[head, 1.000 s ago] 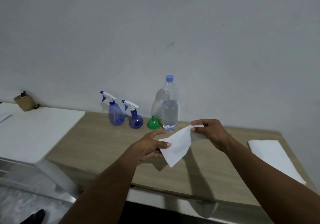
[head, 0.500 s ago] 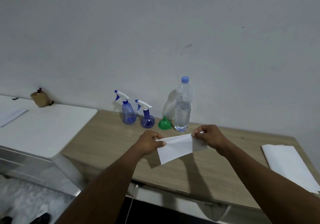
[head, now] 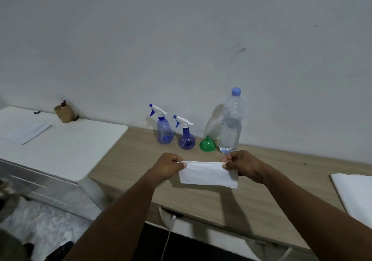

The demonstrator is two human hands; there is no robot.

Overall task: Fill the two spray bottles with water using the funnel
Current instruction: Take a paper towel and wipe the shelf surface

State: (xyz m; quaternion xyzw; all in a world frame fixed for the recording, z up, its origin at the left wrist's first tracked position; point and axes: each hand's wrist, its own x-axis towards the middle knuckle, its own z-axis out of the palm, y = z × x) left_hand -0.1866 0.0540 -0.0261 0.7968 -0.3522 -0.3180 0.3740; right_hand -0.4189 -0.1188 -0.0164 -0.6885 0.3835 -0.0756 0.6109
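Now-level tissue [head: 207,175] — left hand [head: 168,167], right hand [head: 244,165]

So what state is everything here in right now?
Tall spray bottle: upright, spray head on.
Round spray bottle: upright, spray head on.
Green funnel: upside down, spout up.
Water bottle: upright, capped, partly full.
White paper: folded, pinched by left hand and right hand.

Both forearms extended, left hand [head: 168,166] and right hand [head: 244,165] level, each pinching white tissue [head: 207,175]
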